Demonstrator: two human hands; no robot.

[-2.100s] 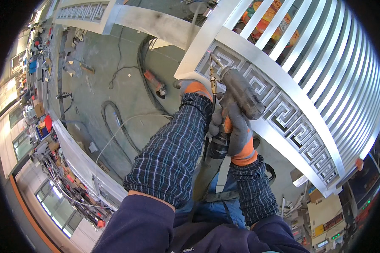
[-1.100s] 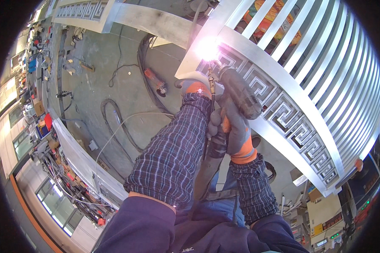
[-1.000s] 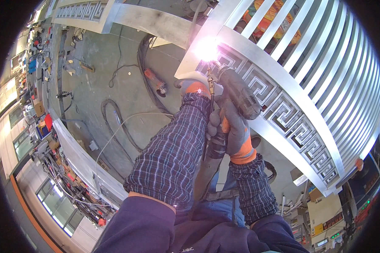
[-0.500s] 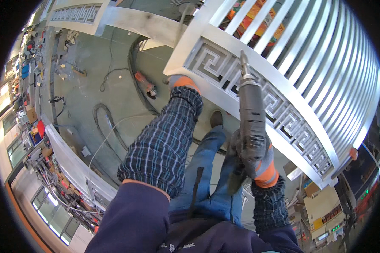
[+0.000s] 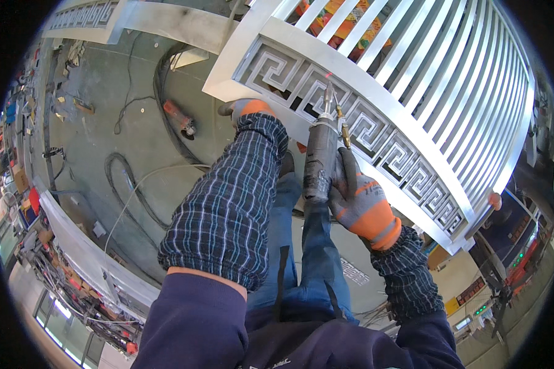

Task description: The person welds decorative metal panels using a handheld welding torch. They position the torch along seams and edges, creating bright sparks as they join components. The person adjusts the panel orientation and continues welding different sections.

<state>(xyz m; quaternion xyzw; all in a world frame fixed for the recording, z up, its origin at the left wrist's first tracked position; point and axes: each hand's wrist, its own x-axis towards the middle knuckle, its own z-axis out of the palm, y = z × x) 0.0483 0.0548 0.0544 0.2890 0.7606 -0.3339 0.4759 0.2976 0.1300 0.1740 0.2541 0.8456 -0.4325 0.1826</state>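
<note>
A pale metal panel (image 5: pixel 393 98) with a fretwork band and long parallel bars slants across the upper right. My left hand (image 5: pixel 250 109), in a grey and orange glove, is at its near edge by the left corner; the curled fingers seem to grip that edge, though they are partly hidden. My gloved right hand (image 5: pixel 362 203) is closed around the dark body of a handheld laser welding gun (image 5: pixel 321 154). The gun's narrow nozzle points away from me over the fretwork, and a small red light dot shows on the frame just past its tip.
A red angle grinder (image 5: pixel 180 119) lies on the floor to the left, beside a thick dark cable (image 5: pixel 161 80). A thin pale hose crosses the floor. Another fretwork frame (image 5: pixel 83 21) stands far left. Cluttered shelving and a long pale beam (image 5: pixel 98 246) line the left side.
The welding gun has turned, bringing its brass fitting and the back of my right glove into view. A red dot now shows on the frame. The whole view has shifted, moving the scene leftward.
</note>
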